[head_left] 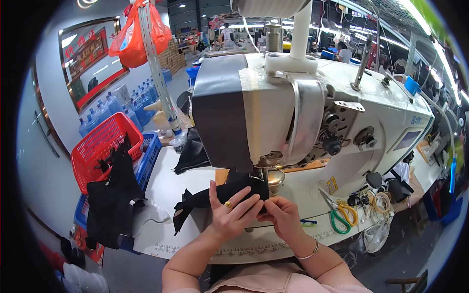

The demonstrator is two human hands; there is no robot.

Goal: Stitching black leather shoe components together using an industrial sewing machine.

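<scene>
White table (159, 207) fills the foreground, a ruler strip (234, 252) along its near edge. Beyond the strip, the right hand (285, 217) has thumb and forefinger pinched together on the near right edge of a black cloth (202, 198). The left hand (233, 215) lies palm down over the same cloth, its fingers spread and pressing rather than gripping.

Both hands' fingertips are near the presser foot (259, 176); the needle is too small to make out. I judge the chief hazard to be a fingertip straying under it, should the left hand slip or the cloth run forward suddenly. Uneven pressure, flat on one side and pinched on the other, could skew or pucker the cloth, and its loose end might fold under.

The cloth lies beneath the left hand, trails in a crumpled end to that hand's left, and reaches past its fingertips to the foot. Green-handled scissors (334, 213) lie well to its right.

Above the foot rises the sewing machine (271, 107). Farther left, dark fabric (112, 205) hangs from a red basket (105, 129) set against a blue basket (152, 156). Behind stand water jugs (112, 103).
</scene>
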